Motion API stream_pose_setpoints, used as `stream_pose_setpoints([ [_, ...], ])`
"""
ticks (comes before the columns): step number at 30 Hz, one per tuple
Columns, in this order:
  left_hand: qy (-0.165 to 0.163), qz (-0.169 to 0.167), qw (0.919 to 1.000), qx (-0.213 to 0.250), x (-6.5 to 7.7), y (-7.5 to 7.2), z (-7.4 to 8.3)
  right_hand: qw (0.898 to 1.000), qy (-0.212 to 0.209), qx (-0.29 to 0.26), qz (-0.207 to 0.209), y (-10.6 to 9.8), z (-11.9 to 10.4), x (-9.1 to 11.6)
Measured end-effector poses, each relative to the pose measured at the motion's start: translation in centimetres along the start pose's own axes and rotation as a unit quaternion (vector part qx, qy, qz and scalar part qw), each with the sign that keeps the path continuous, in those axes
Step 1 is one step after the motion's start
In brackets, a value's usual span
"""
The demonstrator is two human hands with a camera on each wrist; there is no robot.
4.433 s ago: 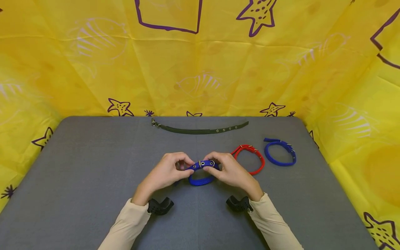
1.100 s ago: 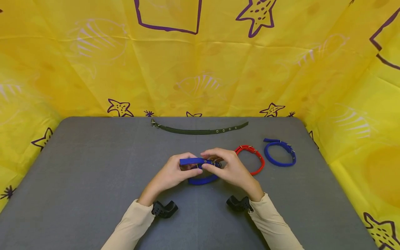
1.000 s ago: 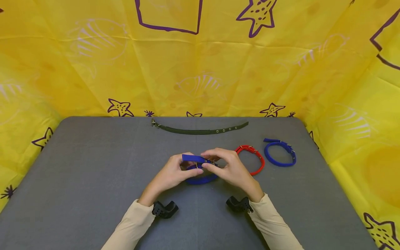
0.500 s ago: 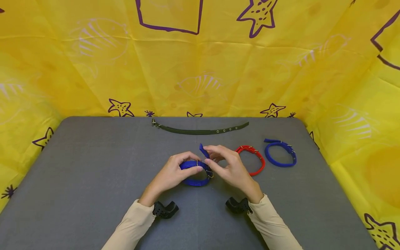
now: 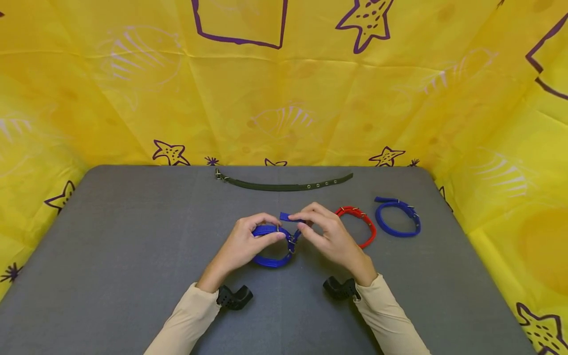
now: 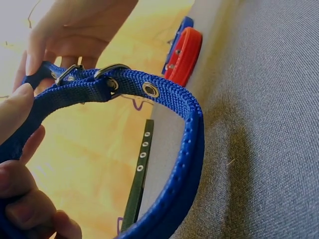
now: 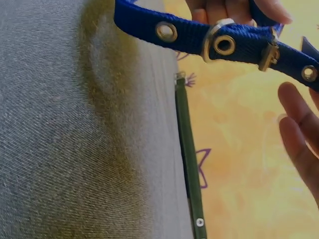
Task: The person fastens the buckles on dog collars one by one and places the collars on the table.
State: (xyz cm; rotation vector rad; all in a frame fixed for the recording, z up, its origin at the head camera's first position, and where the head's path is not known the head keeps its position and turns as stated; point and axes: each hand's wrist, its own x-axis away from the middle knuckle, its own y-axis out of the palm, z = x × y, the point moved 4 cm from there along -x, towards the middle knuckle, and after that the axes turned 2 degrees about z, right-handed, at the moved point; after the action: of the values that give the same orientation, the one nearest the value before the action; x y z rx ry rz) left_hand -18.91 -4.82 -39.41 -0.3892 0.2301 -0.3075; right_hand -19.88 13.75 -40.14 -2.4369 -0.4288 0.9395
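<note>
A blue dog collar (image 5: 272, 263), bent into a loop, is held up between both hands over the table's middle. My left hand (image 5: 246, 246) pinches the loop's left side between thumb and fingers. With the fingertips, my right hand (image 5: 330, 235) grips the strap's tail, whose free end (image 5: 285, 217) points left. In the left wrist view, the metal buckle (image 6: 70, 74) and the D-ring (image 6: 112, 69) sit on the loop, with the strap running through the buckle. Metal eyelets (image 7: 166, 31) line the webbing in the right wrist view.
Right of the hands lies a red collar (image 5: 372, 227), looped and partly behind the right hand. Farther right is another looped blue collar (image 5: 396, 232). A dark green collar (image 5: 275, 187) stretches along the back of the grey table (image 5: 133, 222). Yellow patterned cloth (image 5: 284, 79) hangs behind.
The strap's tail has gone from lying leftward by the left hand to being gripped in the right hand. The loop has shifted slightly left, and its buckle side now shows.
</note>
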Motion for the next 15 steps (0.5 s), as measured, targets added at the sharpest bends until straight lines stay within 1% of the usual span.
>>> stream_pose_setpoints([
  [3,0.0,0.015,0.9999,-0.006,0.05,-0.01,0.09,1.0,0.007,0.003,-0.015,-0.01,0.05,-0.02],
  [6,0.001,0.022,0.9997,-0.004,0.08,0.02,0.2,0.999,0.009,-0.002,-0.031,0.05,0.1,-0.03],
  [11,0.008,0.025,0.9996,0.005,0.05,0.03,0.17,0.999,0.009,-0.015,-0.052,0.16,0.13,-0.03],
  [15,0.006,0.024,0.9995,0.017,0.04,0.04,0.06,0.998,0.013,-0.02,-0.062,0.14,0.15,0.03],
])
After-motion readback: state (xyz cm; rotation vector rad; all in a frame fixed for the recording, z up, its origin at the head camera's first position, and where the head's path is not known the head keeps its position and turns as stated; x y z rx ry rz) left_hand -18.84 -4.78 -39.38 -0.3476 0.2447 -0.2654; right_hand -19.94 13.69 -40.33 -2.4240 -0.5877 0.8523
